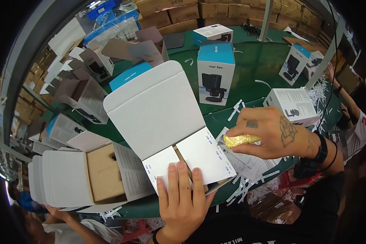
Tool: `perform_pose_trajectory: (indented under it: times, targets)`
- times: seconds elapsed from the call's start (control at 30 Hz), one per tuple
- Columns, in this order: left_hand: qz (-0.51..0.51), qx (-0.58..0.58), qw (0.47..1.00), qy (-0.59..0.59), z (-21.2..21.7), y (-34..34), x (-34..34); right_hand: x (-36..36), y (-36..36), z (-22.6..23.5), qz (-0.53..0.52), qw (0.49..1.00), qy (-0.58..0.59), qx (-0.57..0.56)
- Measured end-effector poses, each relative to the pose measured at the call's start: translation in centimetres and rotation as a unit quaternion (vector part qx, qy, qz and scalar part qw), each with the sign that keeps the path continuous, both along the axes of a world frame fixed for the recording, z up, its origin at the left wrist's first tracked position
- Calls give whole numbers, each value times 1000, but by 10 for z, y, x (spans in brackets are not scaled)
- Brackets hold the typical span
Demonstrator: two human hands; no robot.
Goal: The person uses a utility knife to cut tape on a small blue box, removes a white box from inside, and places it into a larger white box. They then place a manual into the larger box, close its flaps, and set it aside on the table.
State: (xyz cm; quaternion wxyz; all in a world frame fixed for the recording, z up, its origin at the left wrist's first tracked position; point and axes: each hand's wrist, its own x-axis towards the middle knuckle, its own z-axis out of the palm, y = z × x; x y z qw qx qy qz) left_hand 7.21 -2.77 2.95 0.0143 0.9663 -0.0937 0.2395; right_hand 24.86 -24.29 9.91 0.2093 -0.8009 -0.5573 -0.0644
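Note:
In front of me is a white carton (191, 156) with its large lid (154, 105) folded back and two inner flaps pushed inward, leaving a narrow gap between them. My left hand (181, 199) lies on these flaps near the gap, fingers stretched out and slightly apart. Just right of the carton, my right hand (268, 132) is closed around a yellow-wrapped handle (242, 141); its tip is hard to make out. Below that hand are printed papers (248, 164) and white paper strips (248, 189) on the green table.
An open box with a brown cardboard insert (105, 175) stands at the left, with several open boxes behind it. A closed microphone box (216, 73) stands upright beyond the lid. Another box (293, 105) lies at the right. A metal post (327, 53) and other people flank the table.

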Motion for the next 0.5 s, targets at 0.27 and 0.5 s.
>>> perform_pose_trajectory:
  times: [0.27,0.5]
  targets:
    - [-50,-61,997,15,8,16,-2,14,8,-27,39,985,158,56]
    - [-49,-72,996,-7,5,22,-5,4,18,-27,61,994,42,76]
